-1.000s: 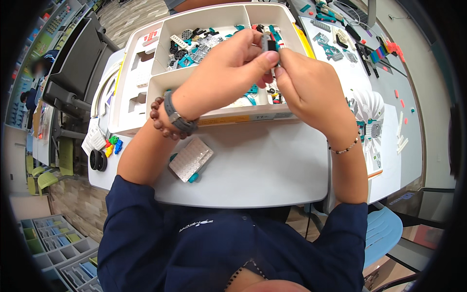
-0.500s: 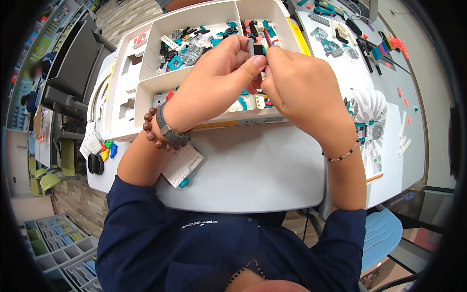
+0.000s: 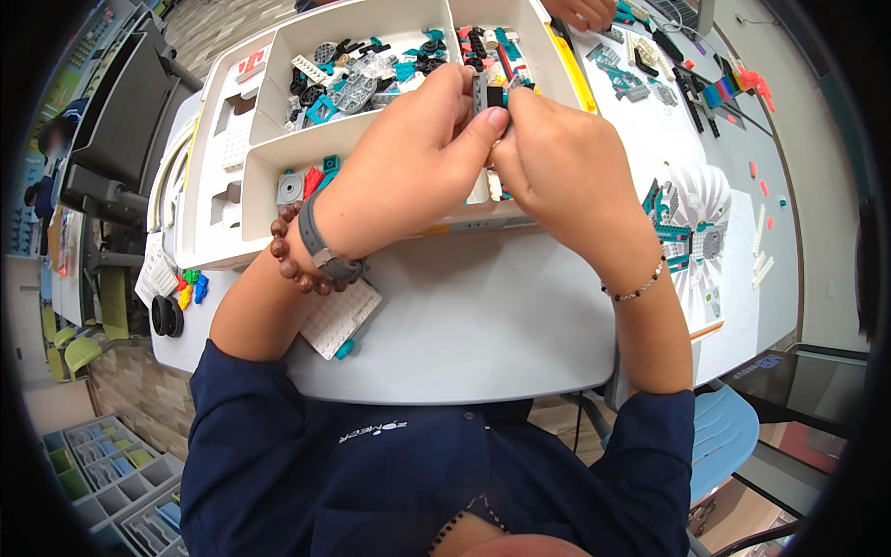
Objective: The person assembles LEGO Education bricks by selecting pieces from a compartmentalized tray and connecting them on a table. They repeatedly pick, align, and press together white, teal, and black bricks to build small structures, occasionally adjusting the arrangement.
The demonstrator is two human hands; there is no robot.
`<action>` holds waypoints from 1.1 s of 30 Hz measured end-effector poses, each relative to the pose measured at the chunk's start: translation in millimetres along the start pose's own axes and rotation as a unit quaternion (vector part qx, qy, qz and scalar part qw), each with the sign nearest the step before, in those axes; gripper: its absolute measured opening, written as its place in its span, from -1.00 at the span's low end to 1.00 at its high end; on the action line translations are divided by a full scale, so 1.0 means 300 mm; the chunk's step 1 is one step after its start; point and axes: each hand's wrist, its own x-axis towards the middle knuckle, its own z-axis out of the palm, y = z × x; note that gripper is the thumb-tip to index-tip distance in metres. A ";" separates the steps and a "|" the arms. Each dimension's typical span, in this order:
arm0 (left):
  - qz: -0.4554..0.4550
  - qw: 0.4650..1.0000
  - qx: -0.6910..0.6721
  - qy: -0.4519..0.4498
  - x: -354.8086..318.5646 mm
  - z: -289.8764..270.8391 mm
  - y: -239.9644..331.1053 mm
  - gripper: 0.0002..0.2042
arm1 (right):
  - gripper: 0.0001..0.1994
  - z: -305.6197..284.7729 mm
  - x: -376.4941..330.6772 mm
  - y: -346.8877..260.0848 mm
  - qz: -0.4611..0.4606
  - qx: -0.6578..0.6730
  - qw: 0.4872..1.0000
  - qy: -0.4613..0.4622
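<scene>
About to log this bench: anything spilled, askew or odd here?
Mostly tidy. One oddity: the white studded plate lies under the left forearm, poking over the table edge. Loose pieces are scattered at right. Both hands pinch a small grey part.

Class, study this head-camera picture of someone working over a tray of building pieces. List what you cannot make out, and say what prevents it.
1. Small grey and black piece in the head view: mostly covered by the left hand and right hand, so its shape is unclear.
2. White studded plate: partly under the left forearm.
3. Sorting tray: its near middle is hidden by both hands.
4. Another person's hand: cut off by the top edge.
</scene>
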 end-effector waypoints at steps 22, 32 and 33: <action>0.126 0.991 0.029 0.025 -0.026 0.011 0.000 -0.76 | -0.79 -0.100 0.016 0.006 0.050 0.114 0.990 -0.059; 0.253 0.919 0.277 0.119 -0.036 0.022 0.004 -0.81 | -0.81 -0.079 0.004 -0.017 0.021 0.032 0.996 -0.076; 0.234 0.925 0.279 0.108 -0.043 0.015 0.014 -0.80 | -0.82 -0.080 0.008 -0.018 0.017 0.038 0.996 -0.074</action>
